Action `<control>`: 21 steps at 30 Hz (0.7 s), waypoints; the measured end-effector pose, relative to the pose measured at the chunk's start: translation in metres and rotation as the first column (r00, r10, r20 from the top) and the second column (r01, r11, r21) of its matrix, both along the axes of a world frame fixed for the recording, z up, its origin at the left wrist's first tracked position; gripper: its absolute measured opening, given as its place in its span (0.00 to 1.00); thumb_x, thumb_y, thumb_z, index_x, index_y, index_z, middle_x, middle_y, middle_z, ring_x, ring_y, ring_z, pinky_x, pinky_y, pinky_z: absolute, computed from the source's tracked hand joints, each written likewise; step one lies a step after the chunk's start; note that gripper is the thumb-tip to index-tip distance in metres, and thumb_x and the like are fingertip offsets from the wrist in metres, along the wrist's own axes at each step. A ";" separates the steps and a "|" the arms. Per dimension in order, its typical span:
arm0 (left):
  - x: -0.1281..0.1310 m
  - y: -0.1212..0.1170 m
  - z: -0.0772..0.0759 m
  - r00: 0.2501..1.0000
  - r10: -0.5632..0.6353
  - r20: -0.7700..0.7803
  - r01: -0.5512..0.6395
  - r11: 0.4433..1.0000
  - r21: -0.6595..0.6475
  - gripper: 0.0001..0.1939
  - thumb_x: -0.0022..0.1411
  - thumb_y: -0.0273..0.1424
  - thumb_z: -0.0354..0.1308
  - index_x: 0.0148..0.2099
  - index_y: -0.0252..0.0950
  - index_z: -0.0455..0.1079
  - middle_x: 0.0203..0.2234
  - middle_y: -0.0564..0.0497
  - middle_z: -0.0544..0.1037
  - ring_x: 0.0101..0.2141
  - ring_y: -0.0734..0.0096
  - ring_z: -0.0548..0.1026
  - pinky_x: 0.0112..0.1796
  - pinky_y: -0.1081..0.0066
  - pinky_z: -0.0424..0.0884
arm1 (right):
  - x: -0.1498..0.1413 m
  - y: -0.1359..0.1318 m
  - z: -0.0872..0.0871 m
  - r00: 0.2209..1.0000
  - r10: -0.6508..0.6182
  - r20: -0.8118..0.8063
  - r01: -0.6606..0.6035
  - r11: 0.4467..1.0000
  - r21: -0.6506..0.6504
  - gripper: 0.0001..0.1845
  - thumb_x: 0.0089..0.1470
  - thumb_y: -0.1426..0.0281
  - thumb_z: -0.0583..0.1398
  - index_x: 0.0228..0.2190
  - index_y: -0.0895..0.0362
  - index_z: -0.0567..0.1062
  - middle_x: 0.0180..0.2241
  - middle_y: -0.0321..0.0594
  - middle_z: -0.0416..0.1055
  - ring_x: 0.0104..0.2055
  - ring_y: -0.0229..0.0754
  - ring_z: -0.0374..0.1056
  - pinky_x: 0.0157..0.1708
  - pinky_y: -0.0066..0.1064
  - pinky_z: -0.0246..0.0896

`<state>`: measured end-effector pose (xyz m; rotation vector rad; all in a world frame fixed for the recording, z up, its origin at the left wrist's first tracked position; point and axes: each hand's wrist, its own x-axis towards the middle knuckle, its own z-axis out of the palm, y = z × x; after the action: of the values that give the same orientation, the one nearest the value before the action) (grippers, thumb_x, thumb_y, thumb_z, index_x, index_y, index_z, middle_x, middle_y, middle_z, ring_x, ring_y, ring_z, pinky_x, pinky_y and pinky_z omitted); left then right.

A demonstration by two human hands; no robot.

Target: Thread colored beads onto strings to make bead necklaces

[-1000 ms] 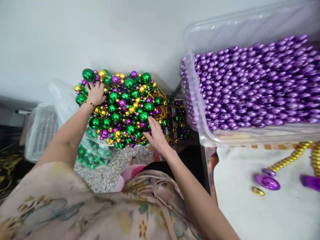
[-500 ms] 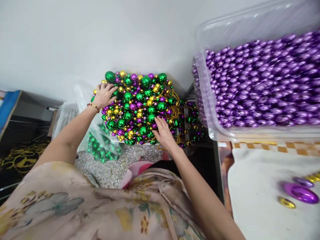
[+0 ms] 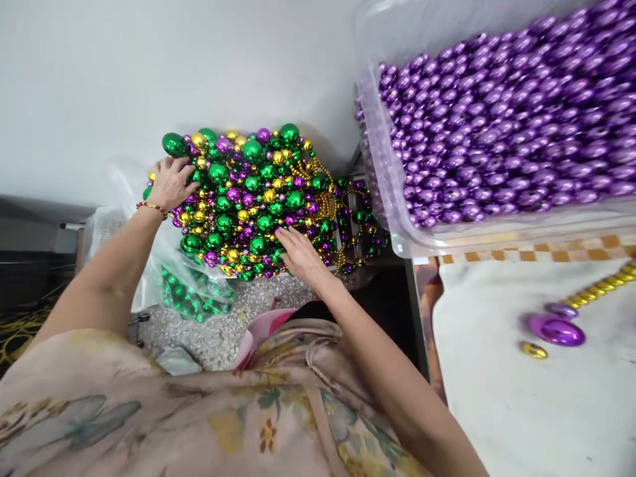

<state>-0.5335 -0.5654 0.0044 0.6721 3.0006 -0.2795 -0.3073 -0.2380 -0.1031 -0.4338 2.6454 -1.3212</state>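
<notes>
A thick heap of shiny bead necklaces [image 3: 238, 195] in green, gold and purple lies against the wall. My left hand [image 3: 173, 183], with a beaded bracelet [image 3: 152, 208] at the wrist, rests on the heap's left side, fingers spread over the beads. At the near right part of the heap, my right hand [image 3: 304, 257] touches the beads with its fingers stretched out. Neither hand is closed round a strand. Some strands hang over the right end of the heap.
A clear plastic bin [image 3: 397, 242] full of purple beads [image 3: 497, 126] stands on the right table [image 3: 507, 397]. On that table lie a large purple bead [image 3: 555, 330], a small gold bead [image 3: 534, 350] and a gold strand [image 3: 603, 286]. A plastic bag of green beads [image 3: 196, 295] sits below the heap.
The view has swung to the right, so the heap and bin appear further left and higher. Both hands stay on the heap, with little movement against it.
</notes>
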 end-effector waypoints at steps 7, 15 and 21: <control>0.013 0.002 0.001 1.000 -0.022 -0.018 0.022 0.999 0.025 0.43 0.67 0.62 0.30 0.64 0.36 0.64 0.64 0.50 0.59 0.60 0.52 0.49 0.61 0.42 0.40 | 0.117 0.077 0.056 0.943 -0.311 -0.119 0.292 0.944 -0.152 0.18 0.66 0.73 0.55 0.55 0.54 0.74 0.56 0.48 0.74 0.57 0.45 0.71 0.57 0.41 0.69; 0.088 0.117 -0.017 0.995 -0.093 -0.040 0.102 0.926 0.363 0.27 0.72 0.49 0.44 0.59 0.34 0.68 0.52 0.41 0.70 0.53 0.54 0.62 0.56 0.46 0.57 | 0.154 0.150 0.074 0.658 -0.690 -0.301 0.751 0.630 0.198 0.14 0.62 0.64 0.61 0.43 0.60 0.80 0.35 0.45 0.79 0.28 0.39 0.71 0.32 0.31 0.66; 0.208 0.320 -0.143 0.691 -0.370 0.622 -0.297 0.639 0.710 0.11 0.70 0.33 0.53 0.50 0.38 0.73 0.47 0.44 0.79 0.48 0.62 0.76 0.52 0.63 0.71 | 0.143 0.159 0.052 0.668 -0.676 -0.310 0.731 0.519 0.442 0.22 0.59 0.52 0.60 0.38 0.57 0.80 0.25 0.41 0.70 0.25 0.42 0.64 0.27 0.32 0.58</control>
<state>-0.3256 -0.2450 -0.1385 0.6507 2.1544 1.1180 -0.1646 -0.0789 -0.0515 0.7823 3.2341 -0.5527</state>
